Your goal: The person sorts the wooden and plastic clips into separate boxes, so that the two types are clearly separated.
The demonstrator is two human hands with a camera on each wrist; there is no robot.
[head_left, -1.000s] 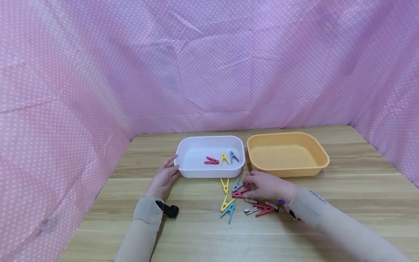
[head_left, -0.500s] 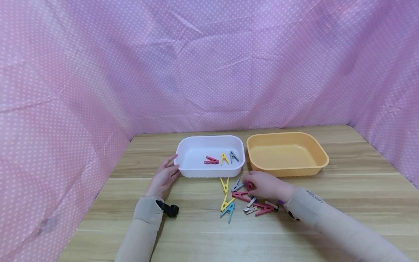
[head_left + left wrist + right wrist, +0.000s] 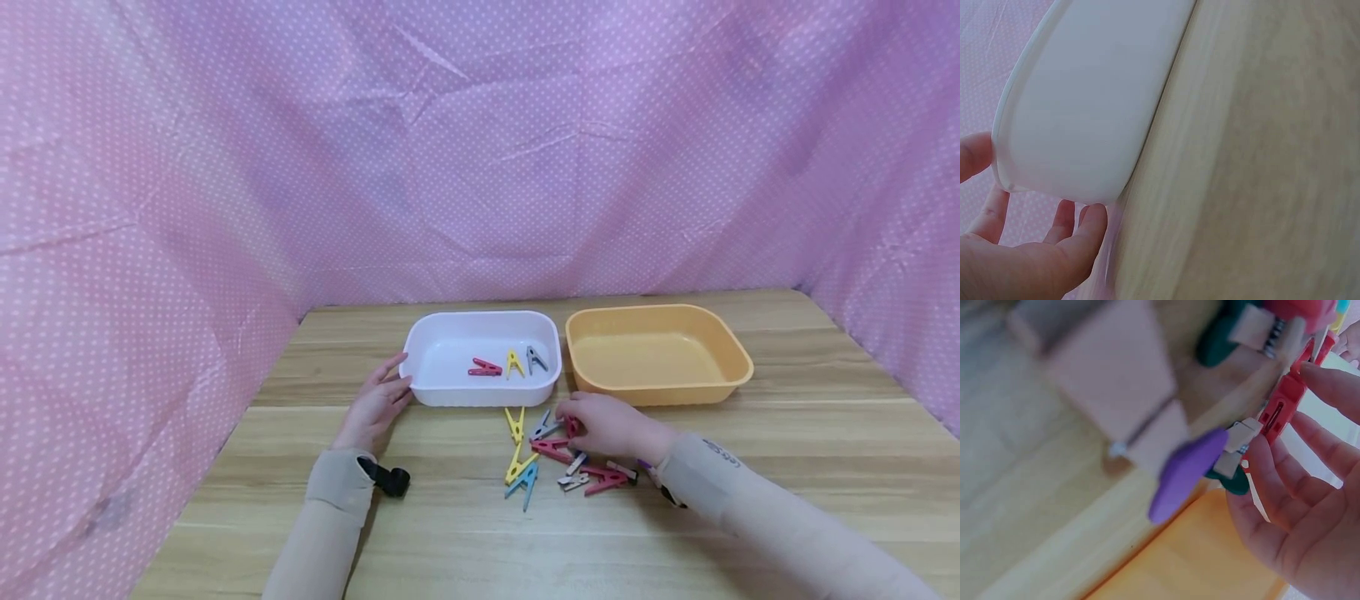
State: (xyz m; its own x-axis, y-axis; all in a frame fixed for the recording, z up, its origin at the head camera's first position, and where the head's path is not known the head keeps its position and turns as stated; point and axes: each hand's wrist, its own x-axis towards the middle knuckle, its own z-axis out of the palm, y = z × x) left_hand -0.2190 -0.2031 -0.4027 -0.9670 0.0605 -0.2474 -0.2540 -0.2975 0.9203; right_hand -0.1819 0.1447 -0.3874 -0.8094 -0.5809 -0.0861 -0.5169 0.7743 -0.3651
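My left hand (image 3: 372,411) rests its spread fingertips against the left end of a white plastic bin (image 3: 465,398); the left wrist view shows them touching the outer wall and rim. Inside lie a red clothespin (image 3: 485,367), a yellow clothespin (image 3: 513,363) and a grey clothespin (image 3: 536,359). My right hand (image 3: 611,422) is down in the clothespin pile before the bins. Between its thumb and fingers it pinches a red plastic clothespin (image 3: 1284,403), largely hidden by the hand in the head view. Another red clothespin (image 3: 552,450) lies just left of these fingers.
An orange bin (image 3: 660,396) stands right of the white one, behind my right forearm. Yellow clothespins (image 3: 517,467) and a blue clothespin (image 3: 523,483) lie left in the pile. Small wooden clothespins (image 3: 573,482) and a red clothespin (image 3: 604,479) lie nearer me. Pink dotted cloth (image 3: 480,167) surrounds the table.
A small wooden clothespin below the right fingers has swung to a steeper slant, and the red clothespin beside them has turned. The left hand stays at the white bin.
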